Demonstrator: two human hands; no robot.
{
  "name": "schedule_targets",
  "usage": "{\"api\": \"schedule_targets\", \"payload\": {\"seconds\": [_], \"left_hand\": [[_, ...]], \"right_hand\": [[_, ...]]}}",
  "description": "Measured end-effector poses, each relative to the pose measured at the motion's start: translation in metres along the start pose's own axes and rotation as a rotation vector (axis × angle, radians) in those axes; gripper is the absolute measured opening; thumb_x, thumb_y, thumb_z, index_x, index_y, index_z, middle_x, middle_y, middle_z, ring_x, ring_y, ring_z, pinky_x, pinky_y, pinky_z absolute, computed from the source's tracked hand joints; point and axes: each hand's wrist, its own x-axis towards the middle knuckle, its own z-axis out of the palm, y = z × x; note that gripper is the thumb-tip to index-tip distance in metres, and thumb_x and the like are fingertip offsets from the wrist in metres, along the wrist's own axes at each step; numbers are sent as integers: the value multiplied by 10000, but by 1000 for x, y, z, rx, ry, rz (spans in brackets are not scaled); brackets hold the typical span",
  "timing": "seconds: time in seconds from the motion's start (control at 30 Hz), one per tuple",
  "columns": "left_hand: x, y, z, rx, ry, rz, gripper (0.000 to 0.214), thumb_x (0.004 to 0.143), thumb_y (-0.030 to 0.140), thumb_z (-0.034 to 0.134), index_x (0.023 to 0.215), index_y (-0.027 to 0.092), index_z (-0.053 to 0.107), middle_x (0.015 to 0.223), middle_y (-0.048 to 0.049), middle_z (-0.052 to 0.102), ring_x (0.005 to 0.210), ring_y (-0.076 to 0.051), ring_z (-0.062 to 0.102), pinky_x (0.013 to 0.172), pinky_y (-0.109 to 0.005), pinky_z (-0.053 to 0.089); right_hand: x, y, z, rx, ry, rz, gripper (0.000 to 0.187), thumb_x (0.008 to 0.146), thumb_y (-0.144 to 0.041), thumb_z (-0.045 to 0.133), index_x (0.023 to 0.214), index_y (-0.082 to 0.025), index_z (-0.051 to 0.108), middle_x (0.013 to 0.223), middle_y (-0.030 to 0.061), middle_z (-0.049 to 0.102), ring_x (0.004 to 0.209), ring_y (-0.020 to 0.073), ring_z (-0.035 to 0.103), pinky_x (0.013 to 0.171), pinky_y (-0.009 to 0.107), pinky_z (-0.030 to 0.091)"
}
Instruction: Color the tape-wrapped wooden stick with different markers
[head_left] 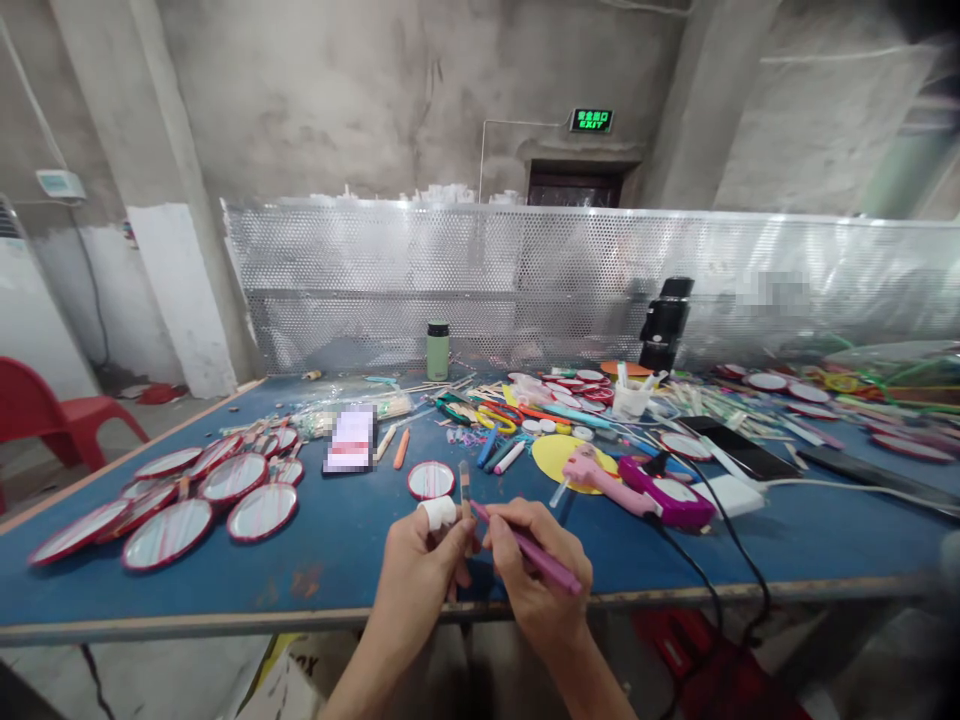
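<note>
My left hand [424, 565] is closed on a thin, flat wooden stick [465, 490], held upright near the table's front edge. Something white [439, 513] wraps one of its fingers. In my right hand [544, 575] is a purple pen [544, 562], its tip close to the stick; I cannot tell if they touch. Just beyond the hands a small round red-rimmed disc [431, 481] lies flat on the blue table [337, 570]. To the right, a pink and purple glue gun [622, 490] rests partly over a yellow disc [551, 457].
Several red-rimmed round discs [167, 535] are heaped at the left. A phone [351, 440] lies beside them. Pens, sticks and scissors [495, 415] crowd the back. A green bottle [438, 352] and black flask [666, 325] stand by the mesh screen. Cables [739, 560] cross the right side.
</note>
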Motion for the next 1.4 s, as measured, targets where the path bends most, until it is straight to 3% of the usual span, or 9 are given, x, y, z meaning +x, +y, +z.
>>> {"api": "schedule_targets", "payload": {"seconds": [0.77,1.4], "left_hand": [[-1,-1,1,7,4,24,293,816,401,627,671,150,581,446,34,535,360,-80,441,376,-173,324],[-3,0,0,6,-10,31,315,818,410,630,656,147,570,463,32,527,382,-76,438,383,-172,326]], "right_hand": [[-1,-2,3,-9,28,-102,113,853,-107,551,837,-188,628,653,-19,631,555,86,591,560,191,465],[-1,-1,4,-10,17,-95,109,855,-101,561,830,-183,628,669,-15,643,572,80,603,584,181,473]]}}
